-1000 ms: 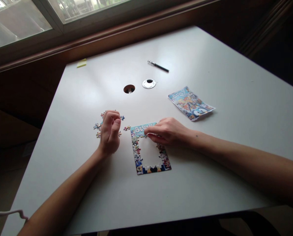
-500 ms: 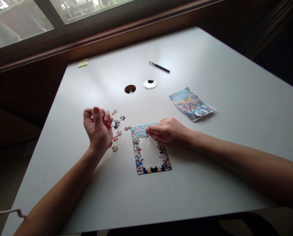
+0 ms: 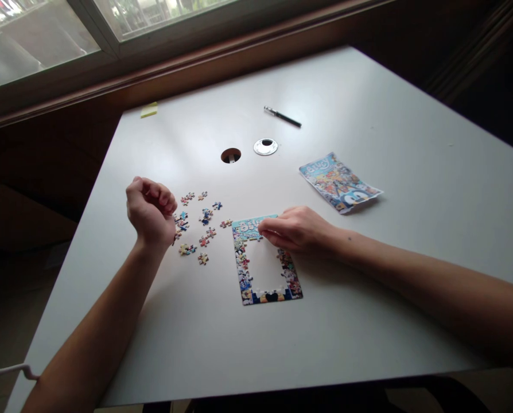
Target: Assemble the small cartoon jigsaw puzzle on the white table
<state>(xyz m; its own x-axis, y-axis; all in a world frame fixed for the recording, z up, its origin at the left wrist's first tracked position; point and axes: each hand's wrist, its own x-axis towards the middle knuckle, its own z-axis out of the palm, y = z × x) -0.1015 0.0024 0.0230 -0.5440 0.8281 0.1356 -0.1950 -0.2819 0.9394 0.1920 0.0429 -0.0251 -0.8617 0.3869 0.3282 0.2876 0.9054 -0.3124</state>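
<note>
While the right hand (image 3: pixel 297 228) sits over the top right of the puzzle (image 3: pixel 242 269) in the head view, the left hand (image 3: pixel 151 212) is off to the left, beside the loose pieces (image 3: pixel 205 216). Right: thumb and index pinched together just above the inner edge; can't tell if a piece is between them. Left: palm turned up, fingers loosely curled in; can't tell if anything's inside. Puzzle lies flat on the white worktop (image 3: pixel 346 338), near the middle; border assembled, white area inside. Loose pieces are scattered left of it, one just beside its top-left corner. Printed sheet (image 3: pixel 340 182) lies beyond the right hand, bottom edge curled. Further back: round hole (image 3: pixel 230 155), metal ring (image 3: pixel 265 148) right of it, pen (image 3: pixel 282 117) behind the ring. Yellow note (image 3: pixel 149 110) at far left corner.
</note>
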